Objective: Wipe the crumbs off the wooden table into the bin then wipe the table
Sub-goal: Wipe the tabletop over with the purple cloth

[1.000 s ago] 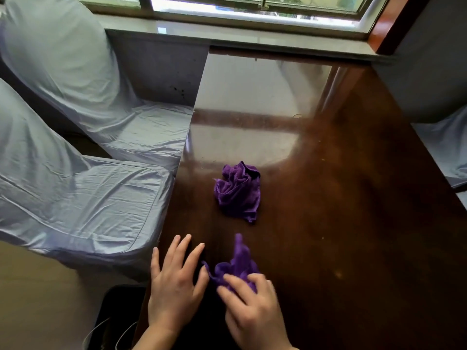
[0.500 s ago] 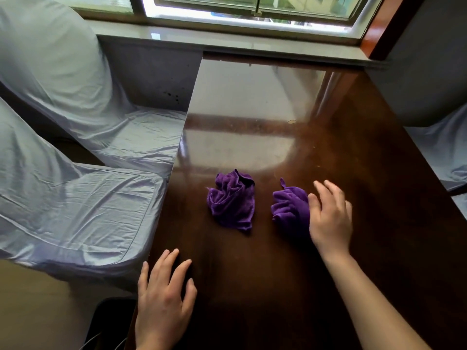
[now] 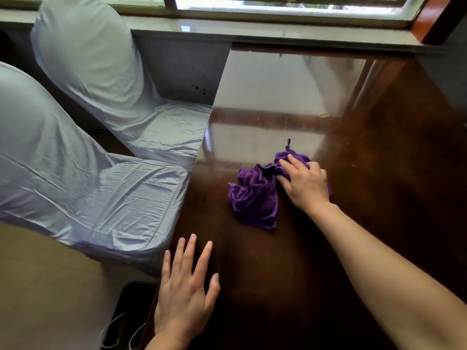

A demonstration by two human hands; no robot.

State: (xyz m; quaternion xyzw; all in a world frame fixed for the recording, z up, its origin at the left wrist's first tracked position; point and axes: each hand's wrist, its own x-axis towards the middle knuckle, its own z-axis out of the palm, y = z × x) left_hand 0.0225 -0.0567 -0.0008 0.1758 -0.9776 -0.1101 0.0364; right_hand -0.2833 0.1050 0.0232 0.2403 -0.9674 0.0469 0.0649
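Right hand on cloth, left flat on table.
Right hand point(image 3: 304, 184) presses a purple cloth point(image 3: 294, 156), fingers loosely curled; second purple cloth point(image 3: 254, 198) touching beside it. Left hand point(image 3: 185, 294) open, empty, on wooden table point(image 3: 278, 274).

No writing, label, brand, number or sign can be read anywhere from here; every surface in sight is plain.
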